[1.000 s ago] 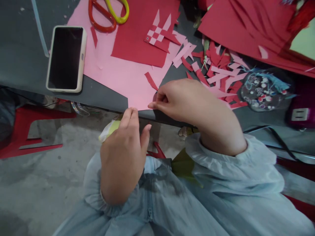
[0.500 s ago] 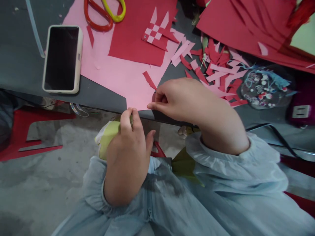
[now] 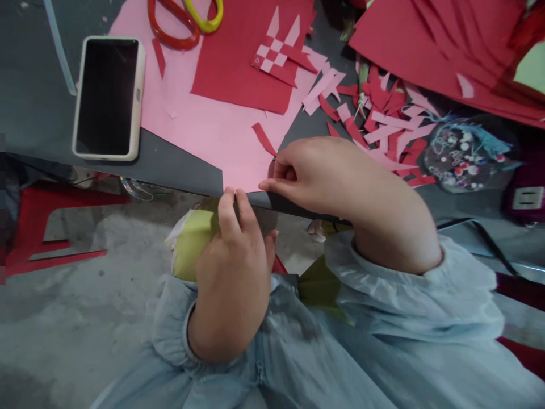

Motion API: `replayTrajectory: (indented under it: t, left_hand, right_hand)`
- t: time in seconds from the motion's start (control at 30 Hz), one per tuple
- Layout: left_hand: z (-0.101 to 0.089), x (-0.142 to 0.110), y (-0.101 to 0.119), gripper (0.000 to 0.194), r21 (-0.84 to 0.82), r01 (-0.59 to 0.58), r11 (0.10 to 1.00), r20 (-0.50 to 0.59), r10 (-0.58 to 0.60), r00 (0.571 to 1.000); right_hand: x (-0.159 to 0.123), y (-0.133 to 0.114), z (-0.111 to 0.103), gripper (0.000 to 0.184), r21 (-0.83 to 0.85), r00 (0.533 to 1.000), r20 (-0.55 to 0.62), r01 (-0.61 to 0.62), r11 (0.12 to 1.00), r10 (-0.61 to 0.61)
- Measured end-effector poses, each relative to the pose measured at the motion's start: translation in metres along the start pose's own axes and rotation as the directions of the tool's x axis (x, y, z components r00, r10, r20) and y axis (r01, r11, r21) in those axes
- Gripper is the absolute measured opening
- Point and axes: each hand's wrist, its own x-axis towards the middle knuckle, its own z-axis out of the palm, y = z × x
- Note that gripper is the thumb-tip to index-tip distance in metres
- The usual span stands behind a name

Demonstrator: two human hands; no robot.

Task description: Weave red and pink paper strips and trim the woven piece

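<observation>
A large sheet of pink paper (image 3: 191, 122) lies on the dark table, its narrow end at the front edge. My left hand (image 3: 234, 272) rests its stretched index and middle fingertips on that end, thumb held apart below. At the corner just right of it, my right hand (image 3: 315, 170) pinches the pink paper between thumb and curled fingers; the exact grip is partly hidden. A red paper strip (image 3: 264, 139) lies by the right knuckles. Farther back, a woven red-and-pink paper fish (image 3: 275, 55) sits on a red paper sheet (image 3: 230, 79).
A phone (image 3: 107, 97) lies at left, near scissors with red and yellow handles (image 3: 181, 40). Red and pink scraps (image 3: 383, 128) are heaped right, beside a clear dish of beads (image 3: 462, 162). Red sheets (image 3: 434, 45) fill the back right. A red stool (image 3: 63, 199) stands below left.
My left hand has shifted slightly right along the paper's end, its two fingers still on the edge. My right hand keeps its pinch. The view has moved a little.
</observation>
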Motion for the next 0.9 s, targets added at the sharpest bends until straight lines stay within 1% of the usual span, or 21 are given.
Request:
replayTrajectory:
  t: [0.1,0.3,0.47,0.67,0.8,0.9]
  left_hand:
    - [0.0,0.0,-0.001,0.057,-0.016,-0.007,1.0,-0.017,0.007,1.0]
    - [-0.001,0.0,0.003,0.053,-0.018,0.003,1.0,0.009,-0.003,1.0]
    - [0.0,-0.002,0.006,0.052,-0.027,-0.012,1.0,0.003,0.013,1.0]
    - [-0.006,-0.004,0.01,0.051,-0.111,-0.097,0.989,0.0,0.097,0.995]
    - [-0.005,-0.002,0.008,0.055,-0.176,-0.087,0.981,0.012,0.09,0.996]
    - [-0.004,0.001,0.006,0.057,-0.222,-0.073,0.972,-0.003,0.074,0.997]
  right_hand:
    - [0.0,0.0,0.0,0.03,0.0,1.0,0.003,0.0,1.0,0.0]
    - [0.001,0.001,0.002,0.032,0.002,1.0,0.009,-0.003,1.0,0.003]
    - [0.001,0.003,0.002,0.033,-0.003,1.0,0.011,0.014,1.0,-0.014]
    - [-0.002,0.002,0.003,0.031,0.002,0.999,-0.027,0.026,1.0,-0.026]
    - [-0.004,0.002,0.005,0.03,-0.003,0.997,-0.065,0.027,1.0,-0.027]
    - [-0.004,0.001,0.004,0.03,0.005,0.998,-0.05,0.026,1.0,-0.025]
